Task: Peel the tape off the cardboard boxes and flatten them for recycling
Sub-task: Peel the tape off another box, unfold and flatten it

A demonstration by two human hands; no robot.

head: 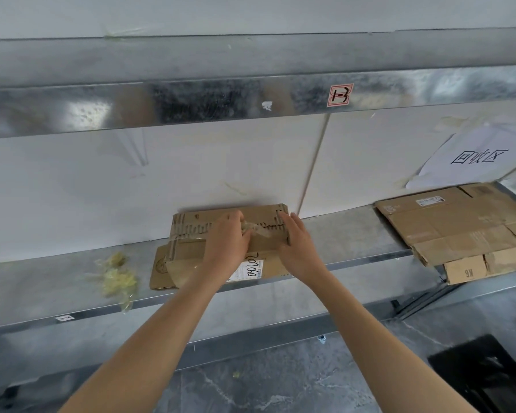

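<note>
Cardboard box, part-taped, mid metal shelf against the wall. Left hand pinches crumpled clear tape on top; right hand, fingers straight, presses its right end. Flattened boxes right; tape wads left.

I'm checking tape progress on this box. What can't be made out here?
Head view only:
- Tape end on the box: hidden under the left hand.
- Box label: partly behind the left wrist, print too small.
- Flattened cardboard: cut off by the right edge.
- Black object: blurred, cropped.
</note>
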